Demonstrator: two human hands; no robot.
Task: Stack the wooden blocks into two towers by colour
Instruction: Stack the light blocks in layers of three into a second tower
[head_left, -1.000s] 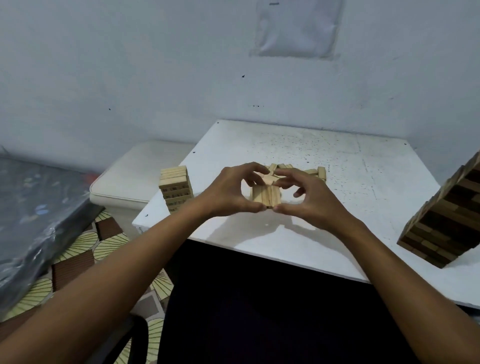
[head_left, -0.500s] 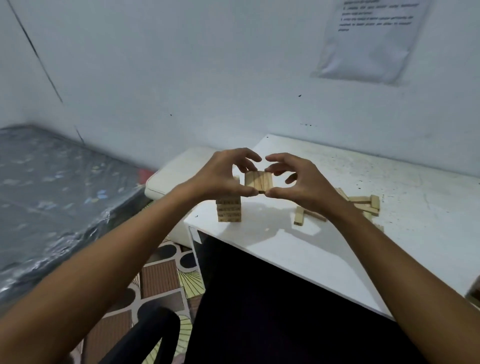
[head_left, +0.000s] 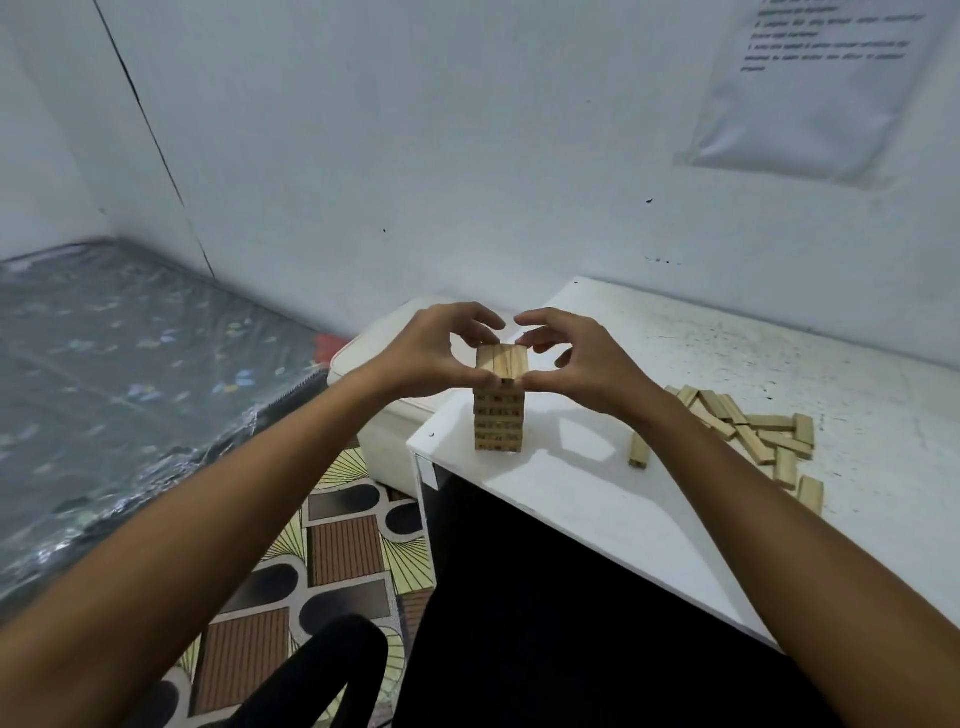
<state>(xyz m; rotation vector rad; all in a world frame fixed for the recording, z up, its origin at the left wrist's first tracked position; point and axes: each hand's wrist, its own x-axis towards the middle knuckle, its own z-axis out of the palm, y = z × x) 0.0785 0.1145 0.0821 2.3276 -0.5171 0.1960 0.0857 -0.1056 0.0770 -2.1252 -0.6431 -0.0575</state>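
Head view: both forearms reach forward and up from the bottom corners and meet at the middle of the picture. The left hand (head_left: 423, 353) arches over the near-left side of a row of light wooden blocks (head_left: 502, 361), its thumb low against the front-left edge and its fingers curled over the far-left edge, so it pinches the row from that side. The right hand (head_left: 582, 358) mirrors it: thumb pressed at the front-right lower corner, index finger curled over the far-right top edge, the other fingers bent and lifted behind. The row of blocks lies flat and side by side, grain running away from the camera, and sits at the very top of the light tower (head_left: 497, 421); whether it already rests on the layer below or is held just above it cannot be told. The tower stands upright near the left corner of the white table (head_left: 597, 499), its side faces printed with dark marks.

To the right, partly behind the right forearm, a loose heap of light blocks (head_left: 763, 441) lies on the table, with one single block (head_left: 639, 451) apart beside it. The tabletop is speckled with dark spots. Behind stands a pale wall (head_left: 415, 156) with a printed sheet (head_left: 826, 83) stuck to it. Left of the table are a white cushioned stool (head_left: 384, 436), a plastic-wrapped mattress (head_left: 119, 374) and a patterned floor (head_left: 343, 551).
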